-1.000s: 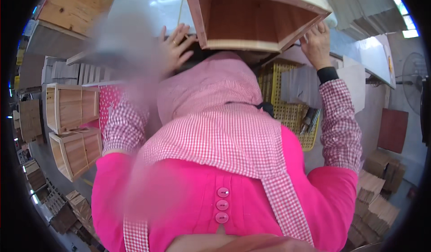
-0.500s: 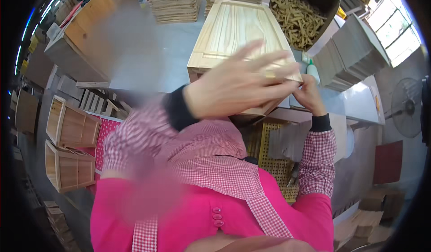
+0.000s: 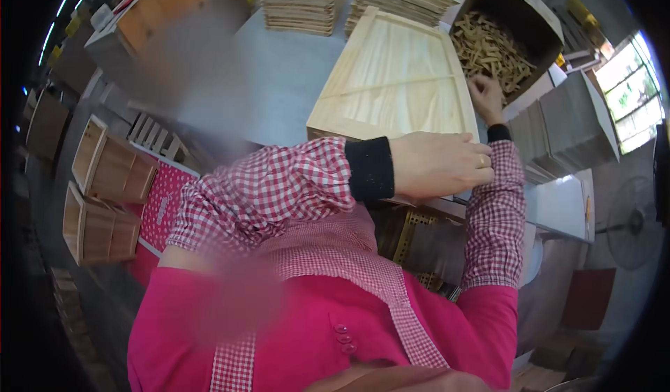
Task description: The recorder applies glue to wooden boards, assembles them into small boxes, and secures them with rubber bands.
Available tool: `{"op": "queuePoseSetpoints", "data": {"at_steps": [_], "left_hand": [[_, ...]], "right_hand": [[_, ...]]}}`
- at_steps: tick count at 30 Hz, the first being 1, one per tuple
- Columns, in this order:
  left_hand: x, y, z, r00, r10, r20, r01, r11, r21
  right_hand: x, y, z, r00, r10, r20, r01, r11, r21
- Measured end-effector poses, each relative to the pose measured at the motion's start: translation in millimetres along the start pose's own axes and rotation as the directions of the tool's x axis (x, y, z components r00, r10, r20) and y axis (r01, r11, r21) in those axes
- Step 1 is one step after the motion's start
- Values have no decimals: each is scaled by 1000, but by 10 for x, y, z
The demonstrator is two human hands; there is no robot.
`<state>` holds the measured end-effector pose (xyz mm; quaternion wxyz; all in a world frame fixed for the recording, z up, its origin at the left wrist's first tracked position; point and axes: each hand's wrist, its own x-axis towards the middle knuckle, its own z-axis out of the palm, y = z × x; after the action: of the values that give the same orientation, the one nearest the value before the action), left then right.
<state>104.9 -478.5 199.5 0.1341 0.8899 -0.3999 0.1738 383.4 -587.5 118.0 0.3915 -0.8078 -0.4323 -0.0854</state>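
A pale wooden box [image 3: 398, 64] with tapered sides lies on the table, its framed panel facing up and a thin line running across it. My left hand [image 3: 443, 163], a ring on one finger, lies across the box's near right corner with the fingers bent over the edge. My right hand [image 3: 487, 97] is farther off, past the box's right side, by the lower edge of a cardboard carton [image 3: 544, 8] full of small wooden pieces [image 3: 488, 50]. Its fingers are curled together; what they hold, if anything, is hidden.
Stacks of wooden panels [image 3: 296, 4] stand at the back of the table [image 3: 283, 64]. Grey boards [image 3: 558, 123] are piled at the right. Two wooden boxes [image 3: 105, 224] sit at the left on a pink patterned cloth [image 3: 164, 200]. A fan [image 3: 631, 217] stands far right.
My right hand has gone from the box's near right corner farther away, to the carton. My left hand, blurred and spread before, now rests bent over that corner. The view has shifted.
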Motion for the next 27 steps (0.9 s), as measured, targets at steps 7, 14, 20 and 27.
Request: {"op": "queuePoseSetpoints", "data": {"at_steps": [7, 14, 20, 27], "left_hand": [[-120, -12, 44, 993, -10, -116, 16, 998, 56], [-1360, 341, -248, 570, -345, -746, 505, 863, -13], [-1688, 263, -61, 374, -709, -598, 501, 697, -513], [-1690, 261, -61, 382, -774, -505, 457, 633, -624]], "right_hand": [[-388, -293, -403, 838, 265, 477, -277, 960, -49], [-240, -2178, -458, 894, -326, 307, 365, 928, -80], [44, -2597, 279, 575, -522, 630, 668, 744, 7], [1154, -1870, 330, 732, -591, 340, 672, 706, -221]]}}
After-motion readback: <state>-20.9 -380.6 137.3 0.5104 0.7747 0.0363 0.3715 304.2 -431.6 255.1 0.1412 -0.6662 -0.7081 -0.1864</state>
